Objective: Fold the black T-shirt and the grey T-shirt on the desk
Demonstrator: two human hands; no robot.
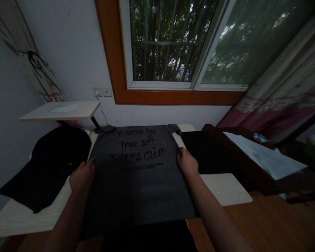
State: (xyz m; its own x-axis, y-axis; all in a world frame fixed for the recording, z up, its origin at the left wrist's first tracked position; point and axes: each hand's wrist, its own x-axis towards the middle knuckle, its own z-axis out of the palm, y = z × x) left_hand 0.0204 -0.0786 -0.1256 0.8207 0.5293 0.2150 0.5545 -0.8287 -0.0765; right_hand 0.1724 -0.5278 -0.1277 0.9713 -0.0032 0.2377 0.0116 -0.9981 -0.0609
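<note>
A dark grey T-shirt [147, 189] with black lettering lies spread flat on the light wooden table [225, 189], its neck end away from me and its lower edge hanging towards my lap. My left hand [82, 174] is closed on the shirt's left side edge, just below the sleeve. Opposite it, my right hand [188, 162] pinches the right side edge. Both sleeves are folded inward or bunched near the shoulders. The thumb side of my left hand is partly hidden.
Black clothing [55, 164] lies on the table's left side, in front of a small raised shelf [60, 110]. To the right are another black cloth [204, 150] and a brown armrest [246, 157] with white paper [262, 154] on it. A window [173, 42] is behind.
</note>
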